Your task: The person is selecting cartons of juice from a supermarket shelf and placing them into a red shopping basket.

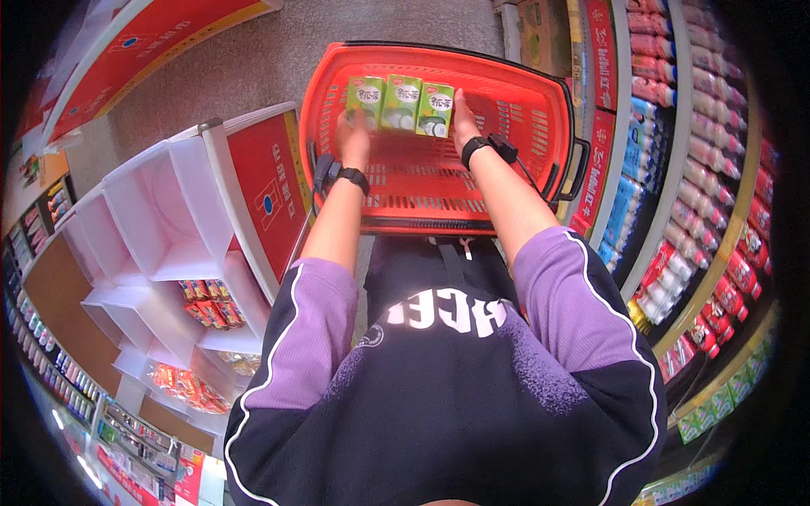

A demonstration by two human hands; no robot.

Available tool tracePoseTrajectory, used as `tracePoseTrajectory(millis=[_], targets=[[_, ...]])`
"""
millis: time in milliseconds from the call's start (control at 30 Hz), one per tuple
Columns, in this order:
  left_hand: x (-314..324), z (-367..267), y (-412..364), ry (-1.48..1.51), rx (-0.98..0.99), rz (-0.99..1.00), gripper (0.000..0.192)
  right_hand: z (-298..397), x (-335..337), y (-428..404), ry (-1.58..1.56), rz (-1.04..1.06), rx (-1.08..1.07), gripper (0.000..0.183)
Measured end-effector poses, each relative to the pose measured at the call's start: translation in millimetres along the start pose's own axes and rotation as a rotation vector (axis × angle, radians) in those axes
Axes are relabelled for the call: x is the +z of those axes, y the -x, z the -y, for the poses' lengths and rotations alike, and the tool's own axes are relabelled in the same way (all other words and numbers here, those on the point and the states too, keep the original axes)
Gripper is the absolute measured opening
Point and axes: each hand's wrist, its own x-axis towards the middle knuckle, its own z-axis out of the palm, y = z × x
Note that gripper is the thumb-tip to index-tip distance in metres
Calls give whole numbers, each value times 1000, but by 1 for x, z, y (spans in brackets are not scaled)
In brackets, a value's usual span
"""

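Three green drink cartons (400,104) stand side by side in a row over the red plastic shopping basket (430,202). My left hand (354,136) grips the row at its left end, with fingers over the lower part of the left carton. At the other end, my right hand (464,117) presses its palm side against the right carton, so the row is held between both hands. Whether the cartons touch the basket's bottom cannot be told. Both wrists wear black bands. The basket's black handle (579,169) shows at its right rim.
On the right, shelves carry rows of pink bottles (652,57), blue-wrapped packs (623,202) and red bottles (740,278). At the left stand translucent plastic bins (171,202), some with packaged snacks (212,303), beside a red display panel (262,177).
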Motion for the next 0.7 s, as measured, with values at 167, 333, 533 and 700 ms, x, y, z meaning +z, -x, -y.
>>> tracePoseTrajectory(millis=[167, 333, 533, 700], targets=[[1, 8, -5, -93, 45, -57, 39, 9, 17, -19, -453, 495, 91, 66], [-3, 1, 3, -255, 72, -51, 42, 13, 16, -3, -425, 462, 158, 67], [-2, 7, -6, -282, 47, -100, 53, 27, 23, 2, -306, 282, 132, 69], [20, -38, 37, -414, -53, -116, 58, -11, -9, -15, -140, -66, -112, 85]])
